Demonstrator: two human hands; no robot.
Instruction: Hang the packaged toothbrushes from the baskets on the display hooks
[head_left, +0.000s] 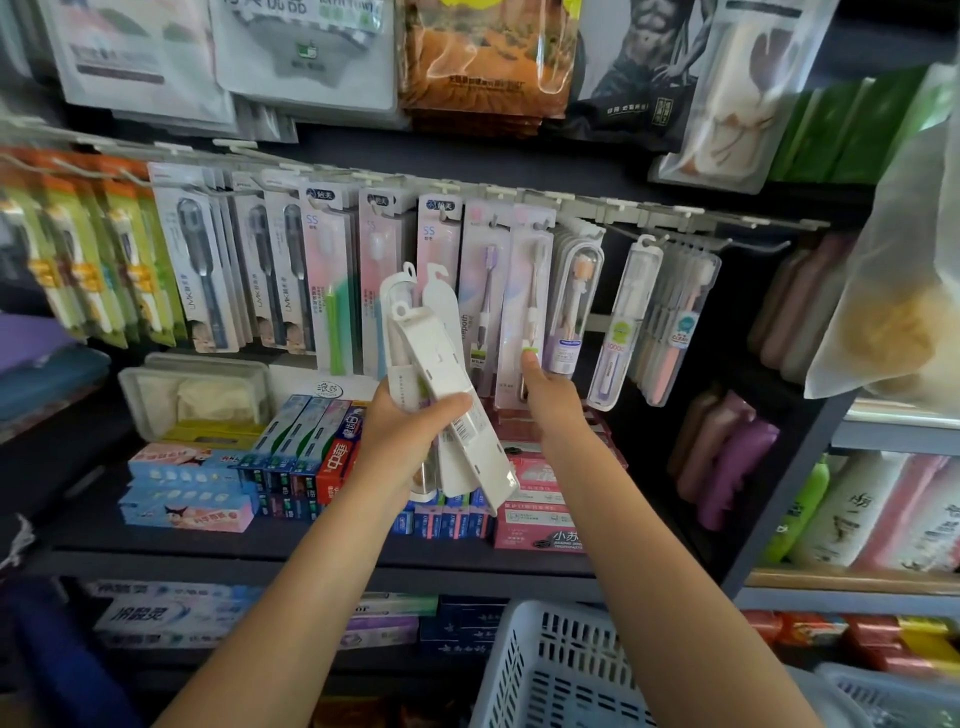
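The black shop display wall (649, 322) fills the view, its upper rail carrying a long row of metal display hooks (691, 236), most of them already loaded with carded and boxed toothbrushes. Below, near the bottom edge, stand two slotted plastic baskets: one white basket (550, 670) in the middle and the rim of a second, pale one (883, 691) at the lower right.

The step in hand appears to be hanging, midway through the job: the left hand (402, 441) grips a fanned bundle of slim white toothbrush cases (441, 384), at least three by count, their hanger tabs pointing up, held in front of the shelf and off any hook. The right hand (545, 387) reaches to the tall pink carded toothbrush pack (527, 306) hanging on its hook, one finger extended and touching its lower part; the other fingers lie hidden, so whether it pinches the card I cannot tell.

Next, I judge, the right hand must take one case from the bundle and thread its tab hole onto a hook holding the same kind, probably the clear round-topped cases (626, 322) hanging to the right.
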